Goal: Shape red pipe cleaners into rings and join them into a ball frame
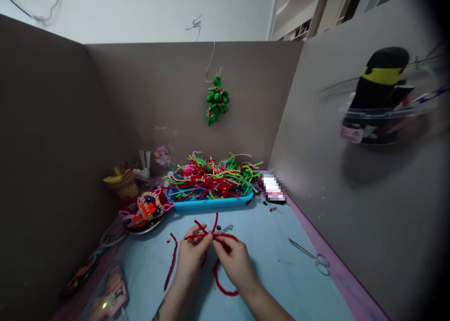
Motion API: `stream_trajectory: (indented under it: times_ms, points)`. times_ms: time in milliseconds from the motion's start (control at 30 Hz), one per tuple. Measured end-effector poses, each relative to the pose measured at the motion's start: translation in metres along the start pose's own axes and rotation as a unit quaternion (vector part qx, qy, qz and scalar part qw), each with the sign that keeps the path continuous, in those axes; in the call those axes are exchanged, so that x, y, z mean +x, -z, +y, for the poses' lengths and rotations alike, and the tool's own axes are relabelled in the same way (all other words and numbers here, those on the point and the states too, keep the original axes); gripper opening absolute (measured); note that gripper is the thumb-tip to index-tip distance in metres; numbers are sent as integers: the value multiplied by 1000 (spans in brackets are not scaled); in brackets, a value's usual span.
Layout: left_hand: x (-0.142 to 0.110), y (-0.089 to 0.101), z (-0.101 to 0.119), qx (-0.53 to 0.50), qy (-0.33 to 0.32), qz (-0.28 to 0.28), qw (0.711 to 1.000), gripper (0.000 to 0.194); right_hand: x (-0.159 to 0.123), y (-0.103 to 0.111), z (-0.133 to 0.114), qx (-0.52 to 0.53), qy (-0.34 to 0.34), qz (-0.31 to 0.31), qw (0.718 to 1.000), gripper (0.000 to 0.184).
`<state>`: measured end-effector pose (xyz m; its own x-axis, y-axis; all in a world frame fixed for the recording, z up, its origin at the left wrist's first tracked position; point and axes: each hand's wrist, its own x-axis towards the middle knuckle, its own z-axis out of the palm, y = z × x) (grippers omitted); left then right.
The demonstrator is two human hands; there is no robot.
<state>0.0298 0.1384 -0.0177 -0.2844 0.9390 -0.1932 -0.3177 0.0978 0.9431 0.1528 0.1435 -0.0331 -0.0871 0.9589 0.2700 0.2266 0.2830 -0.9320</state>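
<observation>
My left hand (191,255) and my right hand (235,260) meet over the light blue mat (274,265), fingertips pinched together on a twist of red pipe cleaners (211,235). Short red ends stick up and sideways from the pinch. A red loop (221,283) hangs below my right hand. Another loose red pipe cleaner (171,262) lies on the mat left of my left hand. Small dark beads (218,227) sit just beyond the twist.
A blue tray (211,204) heaped with coloured pipe cleaners stands behind. Scissors (311,254) lie at right. A plate with a colourful craft figure (146,208) and a pink glue gun (110,295) are at left. A green ornament (216,100) hangs on the back wall.
</observation>
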Motion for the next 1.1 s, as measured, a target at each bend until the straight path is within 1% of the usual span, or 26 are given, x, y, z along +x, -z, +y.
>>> stream_trajectory:
  times_ms: [133,233,267,333,433,500,567,667,733,767,833,900,967,1033,1100]
  points:
    - [6,9,3,-4,-8,52,999,51,-3,-2,4,-33,-4,-6,999,23]
    - [10,15,5,-14,-27,86,996,51,-5,-2,6,-88,30,-3,996,14]
    - [10,17,6,-17,-30,91,995,50,-6,-2,6,-107,52,-1,993,13]
    - [11,18,7,-16,-35,98,994,47,-7,0,3,-146,112,1,983,15]
    - [11,18,9,-1,-40,88,995,38,-8,7,-7,-188,228,4,955,20]
    - [11,16,11,20,-36,51,998,32,-6,16,-15,-210,290,7,934,23]
    - [10,16,13,53,-26,-11,998,28,-3,26,-21,-233,321,13,918,27]
    - [6,16,13,118,-9,-102,988,21,5,43,-27,-265,327,5,907,28]
    - [2,18,13,169,-4,-142,975,15,11,52,-29,-269,319,-16,909,26]
    - [-1,18,14,194,-4,-164,967,12,14,56,-29,-265,313,-33,912,24]
    - [-10,18,17,242,-12,-224,944,7,18,63,-31,-250,294,-81,919,20]
    - [-20,16,24,276,-26,-299,913,7,21,68,-33,-230,268,-140,925,17]
    - [-29,13,33,294,-37,-355,887,7,24,72,-35,-199,241,-195,930,14]
    - [-36,12,41,293,-38,-392,871,5,26,74,-37,-145,217,-239,935,11]
    - [-38,14,45,267,-33,-414,869,7,28,74,-36,-66,196,-271,940,11]
